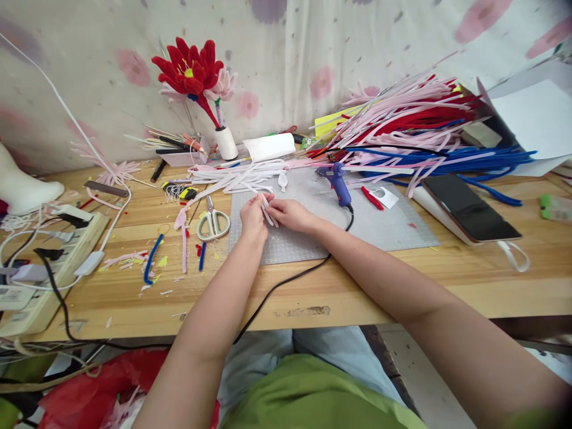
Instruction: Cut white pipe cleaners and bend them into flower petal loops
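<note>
Several short white pipe cleaners point(269, 215) are pinched between my two hands, over the left part of a grey cutting mat point(295, 247). My left hand point(254, 217) grips them from the left, fingers closed. From the right, my right hand point(288, 213) holds the same bundle with closed fingertips. Just beyond the hands lies a small white petal-shaped piece point(282, 182). A pile of long white pipe cleaners point(236, 177) stretches behind them. Scissors point(213, 223) with pale handles rest left of my left hand. A blue glue gun point(337, 183) sits on the mat to the right.
A red pipe-cleaner flower point(190, 71) stands in a white holder point(226, 144). Heaped pink, red and blue pipe cleaners point(402, 128) fill the back right. A phone point(469, 208) lies at right, a power strip point(58, 268) at left. A black cord point(286, 281) crosses the front edge.
</note>
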